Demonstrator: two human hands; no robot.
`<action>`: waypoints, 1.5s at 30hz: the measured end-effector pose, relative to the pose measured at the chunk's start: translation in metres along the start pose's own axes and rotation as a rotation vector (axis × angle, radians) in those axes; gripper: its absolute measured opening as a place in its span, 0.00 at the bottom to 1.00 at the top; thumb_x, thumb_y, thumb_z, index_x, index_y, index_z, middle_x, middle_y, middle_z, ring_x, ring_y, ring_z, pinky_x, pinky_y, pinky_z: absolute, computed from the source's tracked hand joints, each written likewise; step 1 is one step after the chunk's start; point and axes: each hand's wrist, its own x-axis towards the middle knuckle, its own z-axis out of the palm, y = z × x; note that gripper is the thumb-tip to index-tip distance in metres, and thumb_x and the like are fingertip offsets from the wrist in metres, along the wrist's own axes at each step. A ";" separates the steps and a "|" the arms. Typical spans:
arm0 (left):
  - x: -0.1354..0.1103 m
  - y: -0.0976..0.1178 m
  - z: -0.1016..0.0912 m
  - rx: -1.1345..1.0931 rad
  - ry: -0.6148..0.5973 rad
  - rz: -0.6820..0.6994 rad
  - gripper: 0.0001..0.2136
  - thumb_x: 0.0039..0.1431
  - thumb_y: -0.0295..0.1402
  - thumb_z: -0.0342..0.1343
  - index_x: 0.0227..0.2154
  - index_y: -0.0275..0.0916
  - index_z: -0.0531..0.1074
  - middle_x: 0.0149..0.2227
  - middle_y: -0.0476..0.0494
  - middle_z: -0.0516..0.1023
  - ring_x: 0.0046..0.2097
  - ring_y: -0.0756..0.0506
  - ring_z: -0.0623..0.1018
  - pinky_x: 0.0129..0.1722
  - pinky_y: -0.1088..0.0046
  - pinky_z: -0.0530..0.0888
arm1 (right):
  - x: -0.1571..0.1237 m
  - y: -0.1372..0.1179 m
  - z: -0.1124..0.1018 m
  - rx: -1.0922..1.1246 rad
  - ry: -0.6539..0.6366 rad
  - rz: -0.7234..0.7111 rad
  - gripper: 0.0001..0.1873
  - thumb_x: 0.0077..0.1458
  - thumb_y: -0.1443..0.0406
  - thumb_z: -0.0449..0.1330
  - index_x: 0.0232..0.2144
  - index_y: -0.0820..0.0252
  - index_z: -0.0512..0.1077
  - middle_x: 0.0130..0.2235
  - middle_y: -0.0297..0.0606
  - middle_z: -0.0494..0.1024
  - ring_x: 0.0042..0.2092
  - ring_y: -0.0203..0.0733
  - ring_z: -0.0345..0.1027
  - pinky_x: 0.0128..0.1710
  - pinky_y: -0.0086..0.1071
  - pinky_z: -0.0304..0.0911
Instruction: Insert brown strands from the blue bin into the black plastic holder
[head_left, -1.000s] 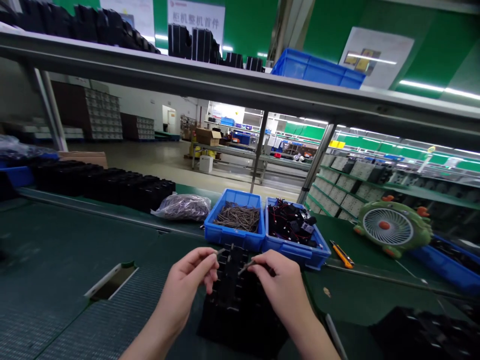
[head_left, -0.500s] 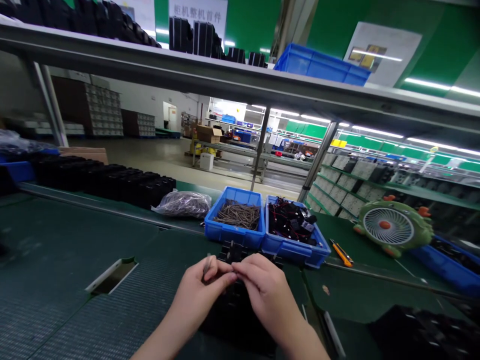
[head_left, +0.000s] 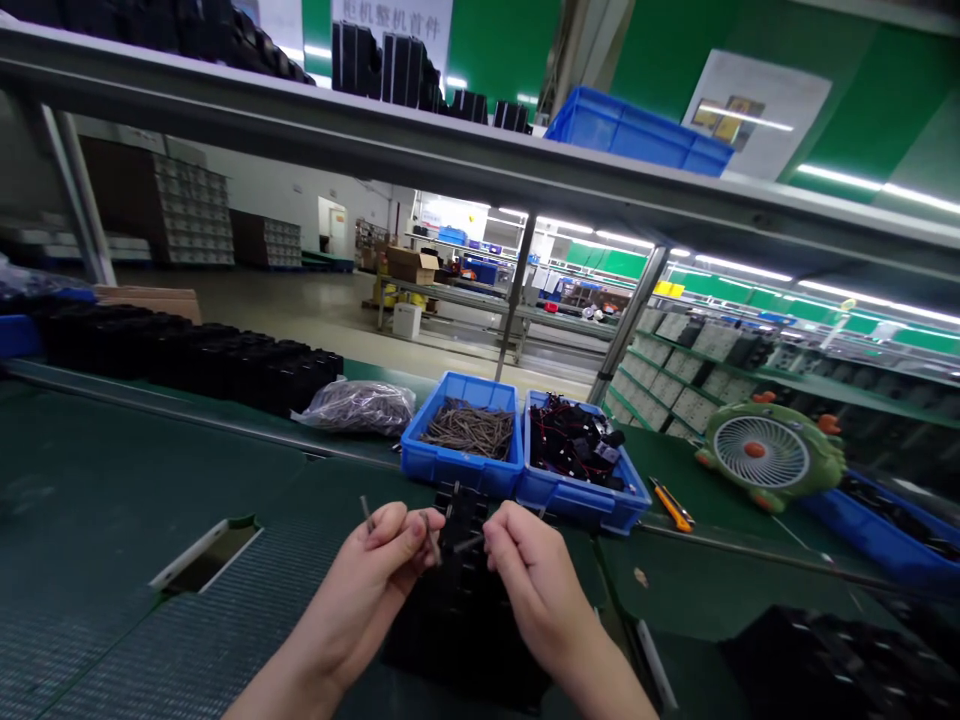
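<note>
My left hand is closed on thin grey-brown metal pins; one sticks out past the fingertips and another pokes up behind the fingers. A single similar pin is pinched in my right hand, its free end pointing left. Both hands hover over a black plastic part on the bench, whose details are dark. Just beyond it stands a blue bin full of the same pins. To its right, another blue bin holds black components with red wires.
A clear bag of pins and a row of black parts line the back left. An orange utility knife and a green fan are at right. More black parts sit front right. A shelf spans overhead.
My hands were together at the fingertips and have moved apart. The pins in both hands now show clearly. The view has shifted slightly.
</note>
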 end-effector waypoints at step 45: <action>-0.013 -0.007 0.009 0.798 0.049 0.531 0.23 0.46 0.31 0.62 0.15 0.39 0.48 0.36 0.44 0.77 0.39 0.45 0.75 0.40 0.74 0.70 | -0.004 -0.001 -0.005 -0.271 0.084 -0.433 0.07 0.58 0.72 0.54 0.36 0.62 0.72 0.28 0.37 0.70 0.30 0.36 0.62 0.29 0.28 0.55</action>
